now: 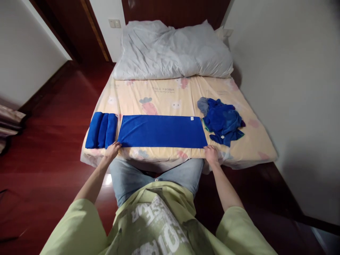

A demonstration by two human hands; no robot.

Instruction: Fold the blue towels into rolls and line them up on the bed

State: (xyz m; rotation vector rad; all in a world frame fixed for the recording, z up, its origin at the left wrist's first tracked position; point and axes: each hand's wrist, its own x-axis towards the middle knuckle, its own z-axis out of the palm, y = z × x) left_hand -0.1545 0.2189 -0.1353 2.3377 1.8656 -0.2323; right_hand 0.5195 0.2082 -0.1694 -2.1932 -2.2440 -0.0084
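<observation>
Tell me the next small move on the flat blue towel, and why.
Probably start rolling the flat towel from its right end. It lies smoothed in a long strip, left hand and right hand at its near corners, and three rolled towels sit beside it.

A bed [170, 94] fills the middle of the room, covered in a pale yellow sheet printed with carrots and small cartoon faces. A rumpled grey-white duvet [172, 49] is heaped at its head, against a dark wooden headboard [172, 12]. The floor [47, 134] is glossy red-brown wood, catching soft glare. Plain white walls stand on both sides, the right wall [292, 88] close to the mattress. A double light switch [114, 23] sits beside a dark wooden door frame [90, 28]. Striped fabric [7, 124] hangs at the far left edge.
</observation>
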